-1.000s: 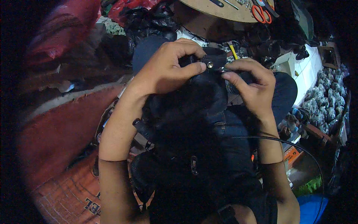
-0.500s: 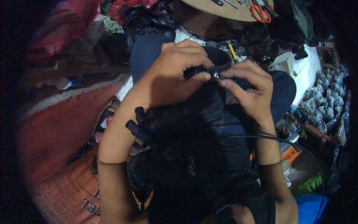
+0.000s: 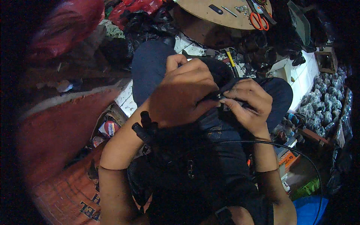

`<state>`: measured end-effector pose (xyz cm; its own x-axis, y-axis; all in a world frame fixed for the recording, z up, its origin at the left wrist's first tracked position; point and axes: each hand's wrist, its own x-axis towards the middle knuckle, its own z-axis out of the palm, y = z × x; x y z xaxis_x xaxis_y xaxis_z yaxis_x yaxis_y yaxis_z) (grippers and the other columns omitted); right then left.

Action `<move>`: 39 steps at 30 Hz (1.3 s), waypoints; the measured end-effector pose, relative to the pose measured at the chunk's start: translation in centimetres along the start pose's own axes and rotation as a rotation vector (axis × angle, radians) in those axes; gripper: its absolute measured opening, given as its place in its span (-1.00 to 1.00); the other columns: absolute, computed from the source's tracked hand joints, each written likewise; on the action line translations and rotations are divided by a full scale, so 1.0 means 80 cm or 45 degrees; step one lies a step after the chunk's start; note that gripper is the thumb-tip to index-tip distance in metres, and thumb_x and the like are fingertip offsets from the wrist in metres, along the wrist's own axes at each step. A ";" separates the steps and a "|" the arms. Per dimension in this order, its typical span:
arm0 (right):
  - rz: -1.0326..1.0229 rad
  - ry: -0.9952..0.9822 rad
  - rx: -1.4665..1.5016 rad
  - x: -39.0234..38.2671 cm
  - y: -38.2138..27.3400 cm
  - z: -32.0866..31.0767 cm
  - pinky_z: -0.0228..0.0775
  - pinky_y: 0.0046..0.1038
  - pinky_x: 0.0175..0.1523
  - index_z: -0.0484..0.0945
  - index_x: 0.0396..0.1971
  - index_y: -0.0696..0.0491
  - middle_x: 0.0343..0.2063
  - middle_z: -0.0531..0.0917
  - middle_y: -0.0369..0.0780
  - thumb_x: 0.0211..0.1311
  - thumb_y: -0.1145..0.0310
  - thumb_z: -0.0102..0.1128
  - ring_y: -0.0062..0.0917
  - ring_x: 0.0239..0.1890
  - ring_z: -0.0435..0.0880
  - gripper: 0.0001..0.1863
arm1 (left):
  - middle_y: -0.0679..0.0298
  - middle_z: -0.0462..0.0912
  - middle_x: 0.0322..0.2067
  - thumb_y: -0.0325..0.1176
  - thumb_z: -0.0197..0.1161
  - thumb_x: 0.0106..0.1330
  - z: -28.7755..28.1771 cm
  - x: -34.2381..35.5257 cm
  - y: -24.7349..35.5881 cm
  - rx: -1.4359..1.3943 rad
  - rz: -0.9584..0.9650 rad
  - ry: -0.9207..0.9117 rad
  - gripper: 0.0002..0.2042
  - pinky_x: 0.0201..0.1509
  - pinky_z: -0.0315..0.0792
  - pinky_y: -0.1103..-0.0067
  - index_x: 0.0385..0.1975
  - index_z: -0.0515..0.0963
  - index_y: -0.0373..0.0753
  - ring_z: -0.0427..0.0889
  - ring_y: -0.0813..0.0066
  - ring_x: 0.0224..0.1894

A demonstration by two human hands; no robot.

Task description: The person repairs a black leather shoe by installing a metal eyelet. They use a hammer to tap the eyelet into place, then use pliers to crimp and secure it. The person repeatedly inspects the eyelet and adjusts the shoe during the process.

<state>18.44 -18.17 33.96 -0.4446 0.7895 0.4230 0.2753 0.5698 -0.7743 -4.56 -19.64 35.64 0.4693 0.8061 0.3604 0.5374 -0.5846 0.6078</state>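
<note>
Both my hands work close together above my lap on a dark, strap-like piece point(image 3: 225, 83), its exact kind too dim to make out. My left hand point(image 3: 183, 92) is closed on its left part, back of the hand up, with most of the fingertips hidden. From the other side my right hand point(image 3: 250, 102) pinches it between thumb and fingers. A small shiny metal fitting point(image 3: 219, 96) shows between the two hands, at the tips of the thumbs.
Beyond my knees stands a round wooden table point(image 3: 198, 9) with orange-handled scissors point(image 3: 258, 21) and small metal parts. A yellow-handled hammer point(image 3: 230, 60) lies before it. Plastic-wrapped pieces point(image 3: 322, 105) crowd the right. A black cable point(image 3: 288, 147) arcs across my right forearm.
Both hands have come a little lower in the view. My left hand has rolled over, hiding more of the strap-like piece and the metal fitting. The right hand keeps its pinch.
</note>
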 end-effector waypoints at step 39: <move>0.720 -0.091 0.853 0.045 0.058 -0.029 0.50 -0.58 -0.07 0.60 0.04 0.16 -0.25 0.70 -0.31 0.21 0.41 0.42 -0.69 -0.23 0.64 -0.60 | 0.21 0.60 -0.42 -0.29 0.36 0.19 -0.016 0.011 -0.032 -0.190 -0.344 -0.164 -0.81 0.04 0.29 0.36 -0.30 0.63 -0.26 0.58 0.25 -0.21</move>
<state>20.06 -12.16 32.99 -0.4513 0.8842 -0.1205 -0.0778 -0.1734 -0.9818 -6.40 -17.31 35.29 0.4135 0.9065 0.0855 0.5505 -0.3236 0.7696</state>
